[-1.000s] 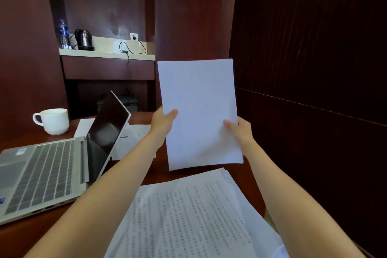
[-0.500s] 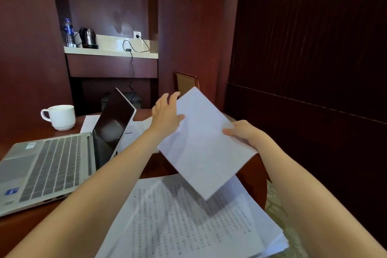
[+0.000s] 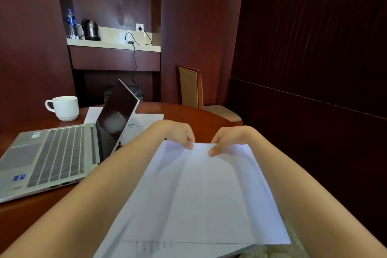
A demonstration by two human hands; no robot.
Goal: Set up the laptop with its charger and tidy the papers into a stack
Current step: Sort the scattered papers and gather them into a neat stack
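A blank white sheet [image 3: 201, 192] lies flat on top of the printed papers [image 3: 155, 246] at the near edge of the tabletop [image 3: 188, 114], and both hands pinch its far edge: the left hand [image 3: 178, 133] grasps it with thumb and fingertips just left of the middle, the right hand [image 3: 230, 139] likewise just right of it. To the left stands the open laptop [image 3: 62, 153], its dark screen tilted back, with more loose sheets [image 3: 142, 121] behind it and a white cup [image 3: 63, 108] beyond. Farther back, a black cable [image 3: 138, 37] runs from a wall socket across a shelf [image 3: 113, 45] that carries a kettle [image 3: 90, 29] and a bottle [image 3: 70, 23], and a chair [image 3: 191, 88] stands at the tabletop's far side.
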